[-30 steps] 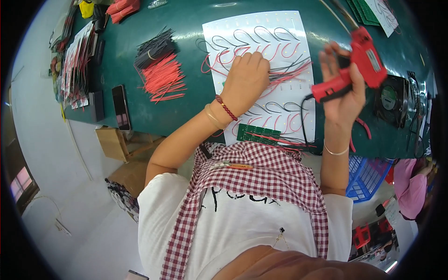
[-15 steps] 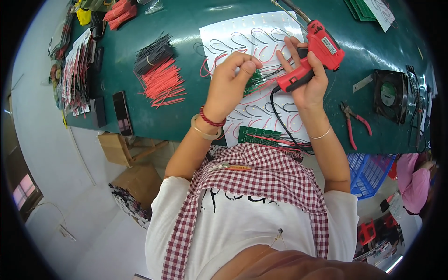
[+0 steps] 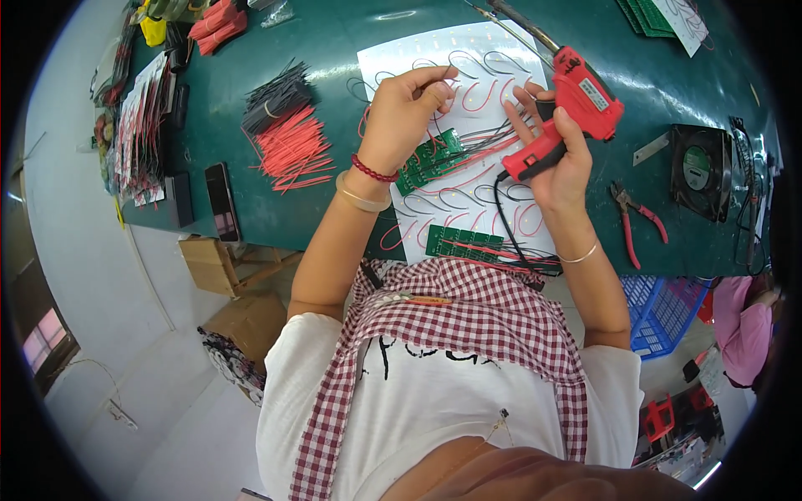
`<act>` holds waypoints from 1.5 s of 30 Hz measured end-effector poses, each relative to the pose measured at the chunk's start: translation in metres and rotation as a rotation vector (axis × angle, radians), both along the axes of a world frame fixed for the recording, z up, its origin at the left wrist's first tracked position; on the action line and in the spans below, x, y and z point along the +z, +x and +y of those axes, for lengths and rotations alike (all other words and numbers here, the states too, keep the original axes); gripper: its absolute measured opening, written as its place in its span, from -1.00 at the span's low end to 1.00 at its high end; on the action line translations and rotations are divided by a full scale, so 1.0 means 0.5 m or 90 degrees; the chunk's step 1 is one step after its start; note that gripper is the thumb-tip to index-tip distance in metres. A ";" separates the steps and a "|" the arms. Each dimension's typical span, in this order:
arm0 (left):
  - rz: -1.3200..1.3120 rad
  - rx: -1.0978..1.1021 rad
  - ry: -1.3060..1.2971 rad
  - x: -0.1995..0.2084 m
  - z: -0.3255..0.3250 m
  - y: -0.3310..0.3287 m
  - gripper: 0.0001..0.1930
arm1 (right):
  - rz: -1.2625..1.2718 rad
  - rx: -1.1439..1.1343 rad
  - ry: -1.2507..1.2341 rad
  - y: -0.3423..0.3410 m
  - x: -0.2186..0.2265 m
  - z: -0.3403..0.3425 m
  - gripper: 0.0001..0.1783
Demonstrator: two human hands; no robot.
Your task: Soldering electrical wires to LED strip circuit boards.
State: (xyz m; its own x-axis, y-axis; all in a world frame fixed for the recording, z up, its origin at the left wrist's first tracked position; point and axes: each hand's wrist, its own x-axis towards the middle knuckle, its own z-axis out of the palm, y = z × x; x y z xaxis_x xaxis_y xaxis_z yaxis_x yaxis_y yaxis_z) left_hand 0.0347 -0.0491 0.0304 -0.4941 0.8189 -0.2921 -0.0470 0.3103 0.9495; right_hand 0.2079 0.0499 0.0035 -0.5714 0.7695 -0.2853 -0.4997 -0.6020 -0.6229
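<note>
My right hand [image 3: 558,159] holds a red and black soldering gun [image 3: 585,96], its metal tip and thin feed tube pointing to the far left, some fingers stretched out beside the handle. My left hand [image 3: 409,108] hovers over a white sheet [image 3: 384,50], thumb and forefinger pinched by the black and red wire loops on it; what they hold is too small to make out. Below these fingers a green circuit board [image 3: 430,161] with red and black wires lies on the sheet. A second wired green board [image 3: 464,242] rests at the near edge.
Bundles of black wires [image 3: 276,96] and red wires [image 3: 292,150] lie left, near a phone [image 3: 220,200]. On the right are red-handled cutters [image 3: 631,221] and a black fan [image 3: 699,171]. A blue crate [image 3: 664,313] stands below the table edge; a person in pink [image 3: 739,326] is beyond it.
My left hand has moved up and left off the circuit board, uncovering it. The board now lies further left. My right hand has shifted slightly right and down with the soldering gun.
</note>
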 end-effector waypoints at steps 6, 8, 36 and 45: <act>0.143 0.059 -0.044 -0.004 0.002 0.025 -0.74 | -0.121 0.019 0.078 0.064 0.060 0.014 -0.72; 0.160 0.090 -0.053 0.002 0.001 0.028 -0.76 | -0.146 0.090 0.111 0.086 0.077 0.017 -0.71; 0.686 0.046 -0.007 -0.084 0.037 0.006 -0.95 | -0.348 0.132 0.178 0.104 0.078 -0.022 -0.86; 0.715 0.053 -0.017 -0.086 0.044 0.006 -0.96 | -0.390 0.148 0.217 0.103 0.079 -0.021 -0.82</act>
State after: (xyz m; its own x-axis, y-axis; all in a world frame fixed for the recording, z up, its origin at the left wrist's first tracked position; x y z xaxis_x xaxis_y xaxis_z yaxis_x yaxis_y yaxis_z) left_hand 0.0375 -0.0269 -0.0126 -0.5407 0.7710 0.3364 0.8089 0.3667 0.4595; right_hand 0.2595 0.0395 0.0430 -0.5452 0.7511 -0.3723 0.1138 -0.3737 -0.9205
